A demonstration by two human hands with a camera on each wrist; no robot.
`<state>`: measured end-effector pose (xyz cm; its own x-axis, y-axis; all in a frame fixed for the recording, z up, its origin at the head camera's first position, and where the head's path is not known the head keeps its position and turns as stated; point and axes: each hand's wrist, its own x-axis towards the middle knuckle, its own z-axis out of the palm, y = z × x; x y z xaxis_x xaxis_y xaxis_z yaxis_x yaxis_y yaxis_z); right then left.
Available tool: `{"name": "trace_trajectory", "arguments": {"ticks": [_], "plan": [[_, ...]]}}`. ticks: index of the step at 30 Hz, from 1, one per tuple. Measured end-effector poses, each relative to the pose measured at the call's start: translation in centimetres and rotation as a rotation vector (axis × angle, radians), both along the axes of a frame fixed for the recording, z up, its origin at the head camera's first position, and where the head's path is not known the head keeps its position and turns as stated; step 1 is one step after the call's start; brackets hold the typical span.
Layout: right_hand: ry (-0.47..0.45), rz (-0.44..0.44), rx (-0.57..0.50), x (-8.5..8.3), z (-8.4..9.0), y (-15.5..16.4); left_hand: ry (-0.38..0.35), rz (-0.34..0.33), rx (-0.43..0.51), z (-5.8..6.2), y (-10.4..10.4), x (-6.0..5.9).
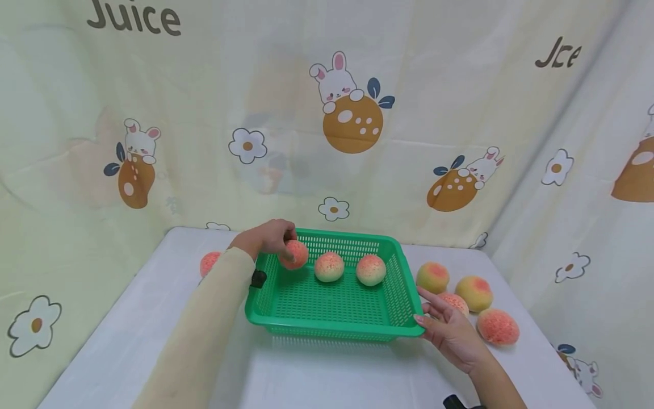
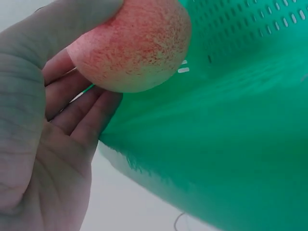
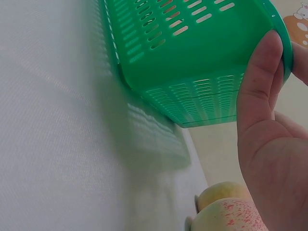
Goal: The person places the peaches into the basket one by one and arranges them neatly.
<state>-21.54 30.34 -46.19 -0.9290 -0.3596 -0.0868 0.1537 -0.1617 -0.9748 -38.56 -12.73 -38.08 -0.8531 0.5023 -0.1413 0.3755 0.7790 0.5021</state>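
Observation:
A green plastic basket (image 1: 327, 327) with slotted walls stands on the table. Inside it lie two pink-and-cream peaches, one near the middle (image 1: 329, 267) and another to its right (image 1: 371, 270). My left hand (image 1: 271, 236) reaches over the basket's back left corner and holds a third peach (image 2: 139, 45) between thumb and fingers, inside the rim. In the left wrist view the peach's pink side shows. At the front right corner my right hand (image 1: 455, 335) pinches the basket's rim, its thumb (image 3: 262, 72) on the near side and the other fingers partly hidden behind.
Right of the basket lie several more peaches, among them a yellowish one (image 1: 433, 278), a second yellowish one (image 1: 474, 293) and a pink one (image 1: 498, 327). Another pink peach (image 1: 209, 262) is partly hidden behind the left forearm. A printed curtain (image 1: 286, 187) hangs behind the white table (image 1: 327, 380).

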Motion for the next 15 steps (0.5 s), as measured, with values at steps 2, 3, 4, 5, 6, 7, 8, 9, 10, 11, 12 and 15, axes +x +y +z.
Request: {"name": "trace_trajectory", "arguments": {"ticks": [2, 3, 4, 5, 6, 7, 8, 9, 10, 11, 12, 15], "plan": [[-0.005, 0.004, -0.002, -0.03, -0.02, -0.03, 0.026, -0.009, -0.027, 0.07, -0.11, -0.12], [-0.007, 0.006, -0.004, -0.04, -0.03, -0.04, 0.038, -0.015, -0.039, 0.13, -0.16, -0.15], [-0.007, 0.010, -0.006, -0.07, -0.05, -0.05, 0.049, -0.023, -0.050, 0.19, -0.18, -0.18], [-0.007, 0.011, -0.005, -0.07, -0.05, -0.05, 0.061, -0.034, -0.062, 0.25, -0.18, -0.21], [-0.005, 0.013, -0.006, -0.07, -0.05, -0.05, 0.067, -0.046, -0.072, 0.29, -0.14, -0.24], [-0.001, 0.015, -0.006, -0.07, -0.04, -0.04, 0.066, -0.057, -0.079, 0.35, -0.09, -0.22], [0.004, 0.017, -0.007, -0.07, -0.03, -0.04, 0.059, -0.066, -0.083, 0.36, -0.03, -0.22], [0.008, 0.018, -0.007, -0.08, -0.01, -0.04, 0.050, -0.070, -0.086, 0.39, 0.06, -0.21], [0.014, 0.020, -0.008, -0.08, 0.01, -0.04, 0.043, -0.074, -0.091, 0.40, 0.14, -0.20], [0.017, 0.020, -0.009, -0.08, 0.04, -0.06, 0.037, -0.075, -0.094, 0.39, 0.21, -0.20], [0.018, 0.022, -0.013, -0.10, 0.05, -0.06, 0.029, -0.074, -0.094, 0.39, 0.24, -0.21], [0.012, 0.021, -0.015, -0.14, 0.07, -0.12, 0.013, -0.072, -0.088, 0.25, 0.24, -0.25]]}}
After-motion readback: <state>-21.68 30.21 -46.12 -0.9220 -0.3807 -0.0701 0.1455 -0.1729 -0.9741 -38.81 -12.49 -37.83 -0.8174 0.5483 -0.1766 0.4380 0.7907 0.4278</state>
